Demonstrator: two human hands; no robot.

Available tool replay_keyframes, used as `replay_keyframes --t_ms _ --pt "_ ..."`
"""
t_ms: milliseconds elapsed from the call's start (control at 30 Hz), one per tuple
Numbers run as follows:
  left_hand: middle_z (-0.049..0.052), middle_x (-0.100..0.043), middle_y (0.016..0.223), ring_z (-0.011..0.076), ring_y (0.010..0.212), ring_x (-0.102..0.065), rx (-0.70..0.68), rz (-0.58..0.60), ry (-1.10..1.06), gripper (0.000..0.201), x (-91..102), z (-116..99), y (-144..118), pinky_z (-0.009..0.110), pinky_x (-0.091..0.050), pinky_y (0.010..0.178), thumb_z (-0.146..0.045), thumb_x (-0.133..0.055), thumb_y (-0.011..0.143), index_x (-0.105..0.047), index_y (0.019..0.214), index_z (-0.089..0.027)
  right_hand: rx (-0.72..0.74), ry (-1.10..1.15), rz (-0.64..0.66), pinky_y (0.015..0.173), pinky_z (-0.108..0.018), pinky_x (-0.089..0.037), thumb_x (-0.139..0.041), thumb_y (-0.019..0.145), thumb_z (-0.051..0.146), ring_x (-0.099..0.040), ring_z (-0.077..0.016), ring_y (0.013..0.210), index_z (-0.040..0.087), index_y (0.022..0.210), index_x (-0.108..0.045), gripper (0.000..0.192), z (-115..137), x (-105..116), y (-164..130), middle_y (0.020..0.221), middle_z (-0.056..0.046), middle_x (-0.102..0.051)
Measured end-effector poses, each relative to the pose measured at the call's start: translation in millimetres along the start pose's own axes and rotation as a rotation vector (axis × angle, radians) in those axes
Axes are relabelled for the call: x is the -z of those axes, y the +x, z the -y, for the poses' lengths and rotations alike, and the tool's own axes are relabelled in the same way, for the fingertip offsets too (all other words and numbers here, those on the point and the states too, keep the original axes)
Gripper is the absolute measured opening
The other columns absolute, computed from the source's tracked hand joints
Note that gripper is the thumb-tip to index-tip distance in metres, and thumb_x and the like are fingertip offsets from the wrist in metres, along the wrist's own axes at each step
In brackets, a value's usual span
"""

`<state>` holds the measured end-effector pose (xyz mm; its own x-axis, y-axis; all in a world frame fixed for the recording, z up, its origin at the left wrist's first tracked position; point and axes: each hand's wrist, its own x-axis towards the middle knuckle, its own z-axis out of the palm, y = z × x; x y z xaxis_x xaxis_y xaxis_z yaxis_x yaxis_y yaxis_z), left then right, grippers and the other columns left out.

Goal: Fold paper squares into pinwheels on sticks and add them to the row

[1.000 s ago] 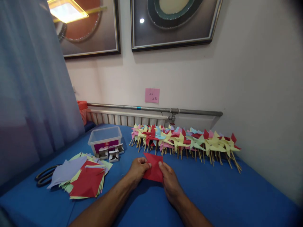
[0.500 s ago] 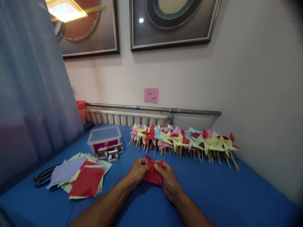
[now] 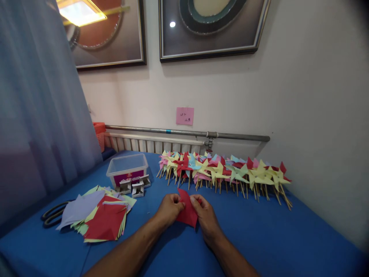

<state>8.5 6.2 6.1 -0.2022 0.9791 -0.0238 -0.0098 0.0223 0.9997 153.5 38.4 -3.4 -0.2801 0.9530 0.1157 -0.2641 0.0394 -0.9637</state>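
A red paper square [image 3: 187, 211] is pinched between both my hands just above the blue table [image 3: 259, 238]. My left hand [image 3: 169, 209] grips its left edge and my right hand [image 3: 205, 217] grips its right edge, fingertips close together at the top. The sheet is bent, with one corner sticking up between my thumbs. Behind it, a long row of finished paper pinwheels [image 3: 225, 171] on wooden sticks lies along the wall.
A stack of coloured paper squares [image 3: 100, 217] with a red one on top lies at the left, with black scissors [image 3: 53, 213] beside it. A clear plastic tub [image 3: 127, 170] and small open boxes [image 3: 135, 186] stand farther back. A curtain [image 3: 40, 115] hangs at the left.
The flat red square has been bent inward; my fingertips have come closer together at its top and a corner now points up.
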Motion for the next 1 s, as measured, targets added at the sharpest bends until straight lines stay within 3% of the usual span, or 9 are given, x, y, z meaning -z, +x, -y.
replay_keyframes --t_ms 233,433,700,1000 --pt "-0.005 -0.046 0.053 0.0087 0.049 -0.036 -0.066 0.017 0.106 0.024 3.4 5.2 0.8 0.024 -0.025 0.048 -0.030 -0.070 0.064 -0.049 0.060 -0.020 -0.001 -0.006 0.001 0.061 -0.027 -0.049 -0.089 0.059 0.055 -0.060 -0.0152 0.064 0.021 0.080 -0.069 0.045 4.0 0.5 0.1 0.072 0.001 -0.068" --pt "-0.006 -0.043 0.052 0.0077 0.048 -0.034 -0.091 0.042 0.098 0.022 4.9 2.6 -1.7 0.023 -0.025 0.048 -0.027 -0.068 0.065 -0.048 0.060 -0.020 -0.030 -0.021 0.044 0.058 -0.025 -0.047 -0.089 0.061 0.050 -0.058 -0.0129 0.059 0.020 0.079 -0.068 0.040 6.5 2.3 -2.0 0.068 0.003 -0.067" --pt "-0.007 -0.045 0.049 0.0072 0.046 -0.035 -0.032 0.087 0.029 0.025 7.1 -8.0 -3.4 0.024 -0.023 0.048 -0.028 -0.071 0.059 -0.048 0.057 -0.020 -0.085 -0.070 0.111 0.054 -0.024 -0.041 -0.089 0.060 0.045 -0.054 -0.0115 0.053 0.020 0.075 -0.064 0.038 13.3 4.4 -0.7 0.059 0.005 -0.064" --pt "-0.005 -0.051 0.050 0.0079 0.046 -0.040 0.045 0.080 -0.057 0.026 3.9 -3.0 -0.8 0.024 -0.025 0.049 -0.030 -0.074 0.056 -0.050 0.058 -0.020 -0.036 -0.137 0.097 0.053 -0.025 -0.043 -0.083 0.062 0.040 -0.054 -0.0123 0.052 0.022 0.078 -0.064 0.031 8.7 6.0 1.7 0.060 0.005 -0.063"
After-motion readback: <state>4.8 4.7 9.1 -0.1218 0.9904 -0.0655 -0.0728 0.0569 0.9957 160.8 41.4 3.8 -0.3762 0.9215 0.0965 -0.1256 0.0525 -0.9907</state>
